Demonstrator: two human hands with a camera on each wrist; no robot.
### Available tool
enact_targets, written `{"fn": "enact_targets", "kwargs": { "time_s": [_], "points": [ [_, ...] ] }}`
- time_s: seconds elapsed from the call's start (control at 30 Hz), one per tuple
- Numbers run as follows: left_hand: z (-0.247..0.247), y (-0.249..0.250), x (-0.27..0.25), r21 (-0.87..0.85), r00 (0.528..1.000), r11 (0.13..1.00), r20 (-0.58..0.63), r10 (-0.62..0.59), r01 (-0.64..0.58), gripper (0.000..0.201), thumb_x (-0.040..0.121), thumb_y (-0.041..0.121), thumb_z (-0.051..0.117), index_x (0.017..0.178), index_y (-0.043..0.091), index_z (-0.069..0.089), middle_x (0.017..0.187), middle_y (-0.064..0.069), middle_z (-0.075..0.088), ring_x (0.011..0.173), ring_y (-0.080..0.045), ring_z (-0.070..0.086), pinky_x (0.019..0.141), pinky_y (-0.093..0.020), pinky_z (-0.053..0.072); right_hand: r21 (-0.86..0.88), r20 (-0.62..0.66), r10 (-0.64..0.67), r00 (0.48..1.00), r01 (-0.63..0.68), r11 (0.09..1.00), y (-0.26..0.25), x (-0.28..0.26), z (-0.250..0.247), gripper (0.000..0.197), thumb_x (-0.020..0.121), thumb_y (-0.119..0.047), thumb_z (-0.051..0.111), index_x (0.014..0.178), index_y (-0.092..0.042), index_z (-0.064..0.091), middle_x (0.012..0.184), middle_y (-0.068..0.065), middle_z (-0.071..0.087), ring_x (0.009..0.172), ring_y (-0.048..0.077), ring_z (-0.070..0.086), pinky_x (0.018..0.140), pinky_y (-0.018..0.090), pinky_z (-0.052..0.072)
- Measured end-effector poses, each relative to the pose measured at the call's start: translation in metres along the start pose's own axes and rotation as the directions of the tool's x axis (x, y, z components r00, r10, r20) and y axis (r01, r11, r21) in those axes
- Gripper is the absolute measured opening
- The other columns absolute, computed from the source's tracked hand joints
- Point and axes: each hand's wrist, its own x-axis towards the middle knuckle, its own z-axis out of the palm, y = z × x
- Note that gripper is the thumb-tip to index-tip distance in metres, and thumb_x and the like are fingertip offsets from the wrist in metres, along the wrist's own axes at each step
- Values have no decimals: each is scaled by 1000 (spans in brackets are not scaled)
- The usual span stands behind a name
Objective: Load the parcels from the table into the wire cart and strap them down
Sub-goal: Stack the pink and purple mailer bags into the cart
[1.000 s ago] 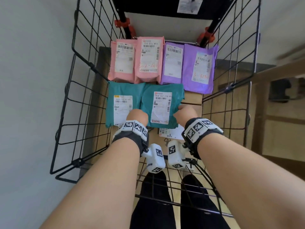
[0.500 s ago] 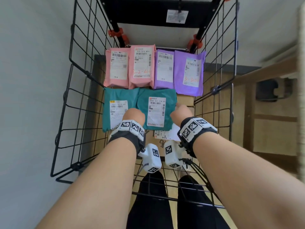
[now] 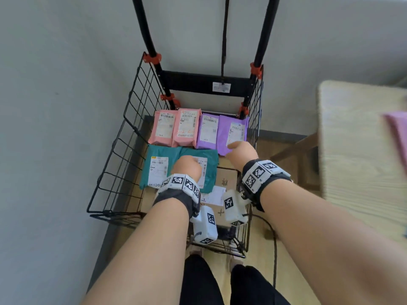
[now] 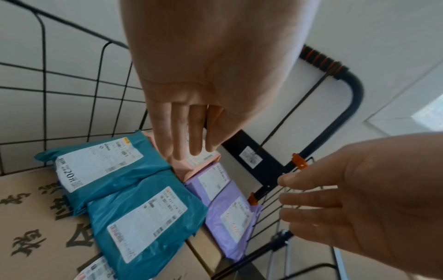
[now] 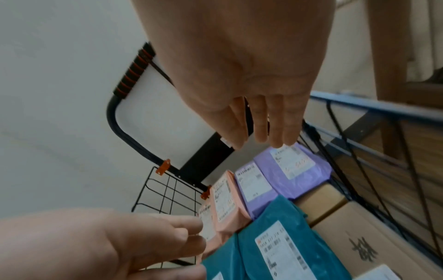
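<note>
With both the left hand (image 4: 191,106) and right hand (image 5: 254,106) loose-fingered and empty above the teal parcels (image 3: 180,170), the unstrapped mailers (slippery, probably) could slide off the cardboard boxes (image 3: 226,183) if the wire cart (image 3: 123,150) rolls.

wire cart (image 3: 123,133): black, orange clips
parcels (image 3: 164,172): teal, pink, purple; white labels
boxes (image 3: 226,183): brown, black print
desk (image 3: 356,150): pale wood-grain

Both forearms are bare, no sleeves. Each wrist wears a dark strap (image 3: 176,198) topped by a white band of black-and-white square markers (image 3: 258,172), with a white camera block (image 3: 206,225) hanging beneath. The legs are in black trousers (image 3: 198,282).
</note>
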Motion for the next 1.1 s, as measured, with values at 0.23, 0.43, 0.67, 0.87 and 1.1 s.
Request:
{"fn": "enact_targets", "kwargs": {
  "time_s": [0.23, 0.43, 0.67, 0.87, 1.1],
  "points": [
    [1, 62, -58, -50, 989, 988, -40, 141, -143, 37, 91, 2, 42, 119, 9, 65, 129, -12, 60, 118, -31, 55, 98, -34, 44, 139, -132, 7, 991, 11, 990, 35, -48, -70, 43, 89, -6, 58, 132, -14, 58, 131, 5, 60, 118, 22, 57, 92, 24, 42],
    [22, 107, -86, 27, 958, 958, 22, 284, -285, 39, 92, 3, 42, 123, 11, 62, 120, -11, 62, 118, -30, 56, 96, -34, 45, 296, -281, 198, 939, -111, 949, 84, -83, -111, 41, 85, -9, 65, 125, -17, 62, 124, 6, 63, 114, 24, 59, 97, 29, 45],
    [65, 157, -117, 63, 912, 913, 107, 396, -403, 46, 91, 6, 42, 132, 22, 55, 137, -4, 54, 124, -27, 51, 102, -35, 44, 405, -356, 341, 870, -185, 896, 154, -132, -136, 41, 85, -11, 63, 126, -17, 60, 122, 6, 63, 113, 25, 58, 94, 29, 44],
    [119, 218, -160, 168, 824, 810, 206, 528, -561, 36, 91, 8, 42, 118, 15, 63, 125, -8, 62, 116, -28, 56, 91, -31, 45, 456, -418, 452, 788, -248, 855, 238, -163, -177, 41, 86, -9, 60, 126, -13, 60, 127, 9, 61, 118, 25, 56, 98, 30, 44],
    [192, 298, -192, 139, 831, 827, 217, 512, -545, 38, 91, 9, 42, 123, 15, 62, 127, -10, 61, 118, -29, 56, 97, -32, 44, 413, -440, 503, 744, -330, 849, 339, -178, -237, 36, 88, -9, 57, 124, -10, 62, 129, 12, 60, 119, 29, 55, 95, 28, 42]
  ]
}}
